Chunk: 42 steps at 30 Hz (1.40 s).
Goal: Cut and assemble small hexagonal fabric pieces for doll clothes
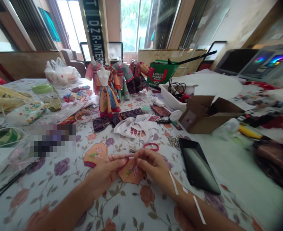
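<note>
Our left hand and right hand are close together, both pinching the small orange, flower-patterned fabric piece along its upper edge, above the white floral tablecloth. We judge it light, soft, easily creased, best held at 2 edge points.

We count two hands, two orange fabric pieces, one pair of red-handled scissors, one black tablet, one cardboard box, one green-lidded jar and one green bag; behind, where they overlap, we make out perhaps five small mannequins.
</note>
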Each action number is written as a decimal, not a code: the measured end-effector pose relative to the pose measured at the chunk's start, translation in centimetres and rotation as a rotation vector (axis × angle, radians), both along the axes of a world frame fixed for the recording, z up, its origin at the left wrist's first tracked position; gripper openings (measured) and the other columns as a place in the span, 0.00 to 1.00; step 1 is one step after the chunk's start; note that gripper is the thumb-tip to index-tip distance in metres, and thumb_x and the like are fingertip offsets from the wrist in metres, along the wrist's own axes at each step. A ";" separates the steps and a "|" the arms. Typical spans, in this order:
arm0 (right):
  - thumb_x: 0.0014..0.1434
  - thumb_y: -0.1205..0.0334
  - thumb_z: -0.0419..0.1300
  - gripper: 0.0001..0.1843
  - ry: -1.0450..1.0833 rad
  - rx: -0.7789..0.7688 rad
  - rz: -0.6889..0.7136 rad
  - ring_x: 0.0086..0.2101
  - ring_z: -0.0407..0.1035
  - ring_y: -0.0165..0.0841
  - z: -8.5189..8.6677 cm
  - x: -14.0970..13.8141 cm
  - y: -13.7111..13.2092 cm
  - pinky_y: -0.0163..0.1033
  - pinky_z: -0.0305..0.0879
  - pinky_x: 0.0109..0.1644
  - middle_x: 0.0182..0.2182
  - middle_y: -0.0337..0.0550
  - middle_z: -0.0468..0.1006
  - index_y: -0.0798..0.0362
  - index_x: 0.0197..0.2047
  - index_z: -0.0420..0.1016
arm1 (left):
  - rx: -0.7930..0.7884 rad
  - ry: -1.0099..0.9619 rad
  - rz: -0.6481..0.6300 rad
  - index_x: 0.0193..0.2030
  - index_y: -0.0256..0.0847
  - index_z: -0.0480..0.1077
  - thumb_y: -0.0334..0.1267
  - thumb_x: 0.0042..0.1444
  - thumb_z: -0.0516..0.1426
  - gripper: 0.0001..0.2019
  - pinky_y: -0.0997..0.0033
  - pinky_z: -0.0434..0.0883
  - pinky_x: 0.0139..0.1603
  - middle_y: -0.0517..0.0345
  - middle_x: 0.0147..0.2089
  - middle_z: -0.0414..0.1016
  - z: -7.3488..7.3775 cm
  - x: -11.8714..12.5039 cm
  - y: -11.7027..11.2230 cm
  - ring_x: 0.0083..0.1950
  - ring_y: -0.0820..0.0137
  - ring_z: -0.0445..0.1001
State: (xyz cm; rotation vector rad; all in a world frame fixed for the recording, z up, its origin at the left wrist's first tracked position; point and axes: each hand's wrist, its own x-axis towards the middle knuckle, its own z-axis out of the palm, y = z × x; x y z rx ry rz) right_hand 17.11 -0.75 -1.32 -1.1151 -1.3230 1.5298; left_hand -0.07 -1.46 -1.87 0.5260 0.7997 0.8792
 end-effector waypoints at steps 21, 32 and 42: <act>0.52 0.57 0.62 0.10 0.011 0.065 -0.065 0.19 0.58 0.23 -0.3 0.9 1.2 0.29 0.52 0.22 0.19 0.34 0.68 0.55 0.31 0.71 | -0.047 0.045 0.069 0.38 0.32 0.77 0.24 0.52 0.59 0.07 0.73 0.74 0.44 0.49 0.36 0.81 0.4 -0.5 0.3 0.37 0.70 0.78; 0.57 0.55 0.60 0.11 -0.074 0.160 0.048 0.21 0.58 0.24 -0.9 0.2 0.2 0.30 0.54 0.22 0.23 0.36 0.67 0.55 0.33 0.70 | 0.070 -0.047 -0.059 0.45 0.31 0.77 0.27 0.54 0.59 0.11 0.71 0.72 0.49 0.46 0.39 0.81 0.2 -0.5 0.0 0.42 0.68 0.79; 0.56 0.55 0.60 0.11 -0.039 0.188 -0.052 0.22 0.58 0.25 -0.2 0.3 0.1 0.30 0.53 0.23 0.23 0.36 0.68 0.54 0.32 0.71 | 0.028 -0.044 0.005 0.42 0.33 0.78 0.27 0.54 0.59 0.10 0.73 0.73 0.47 0.48 0.41 0.82 0.5 -0.5 -0.1 0.41 0.70 0.79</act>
